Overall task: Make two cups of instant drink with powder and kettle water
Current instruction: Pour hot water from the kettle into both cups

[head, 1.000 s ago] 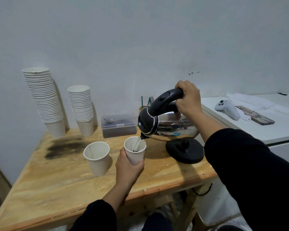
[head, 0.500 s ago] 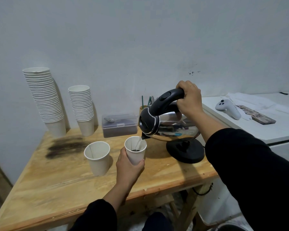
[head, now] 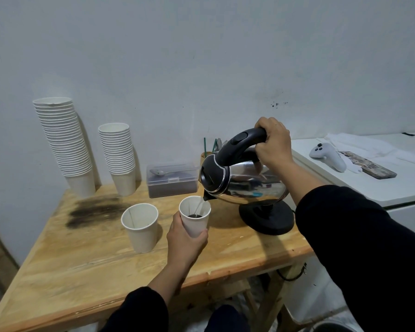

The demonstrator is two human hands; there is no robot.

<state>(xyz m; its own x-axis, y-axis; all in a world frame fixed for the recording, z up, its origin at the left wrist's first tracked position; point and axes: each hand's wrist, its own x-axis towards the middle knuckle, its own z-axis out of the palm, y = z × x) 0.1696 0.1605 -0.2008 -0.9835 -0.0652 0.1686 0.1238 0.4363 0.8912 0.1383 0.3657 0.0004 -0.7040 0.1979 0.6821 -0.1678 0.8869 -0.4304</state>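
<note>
Barely any motion since a second ago: same pour, dark liquid now pooled at the cup's bottom. The left hand (head: 186, 243) wraps the held cup (head: 195, 215) and lifts it off the table (head: 82, 267) near its front edge, tilted toward the spout to catch the thin stream, while the right hand (head: 272, 142) is clenched round the handle of the kettle (head: 243, 180), tipping it forward above its base (head: 266, 218) at the right edge. The second cup (head: 140, 227) stands just left, waiting; powder box (head: 173, 179) and cup stacks (head: 65, 142) sit along the back edge, out of the way.
</note>
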